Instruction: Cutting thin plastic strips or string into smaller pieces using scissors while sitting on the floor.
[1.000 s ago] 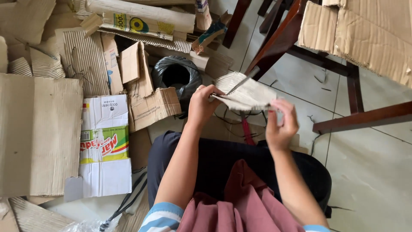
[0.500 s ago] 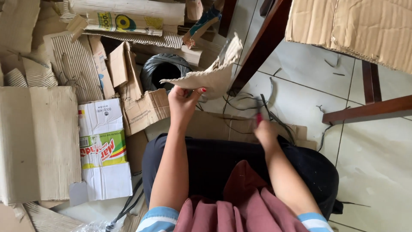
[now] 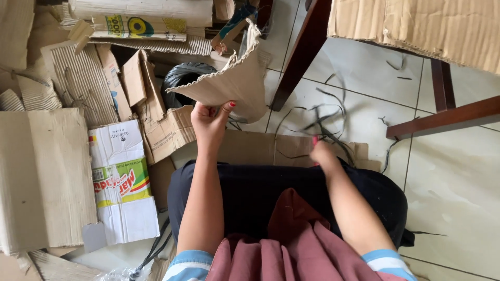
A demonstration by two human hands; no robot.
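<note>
Pale tiled floor (image 3: 458, 171), cardboard scraps (image 3: 47, 171) left, wooden table legs (image 3: 304, 52).

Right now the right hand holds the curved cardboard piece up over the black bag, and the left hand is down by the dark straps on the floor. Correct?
Not quite: the hands are swapped. In the head view the left hand holds the curved cardboard piece up over the black bag, and the right hand is down by the dark straps on the floor.
</note>
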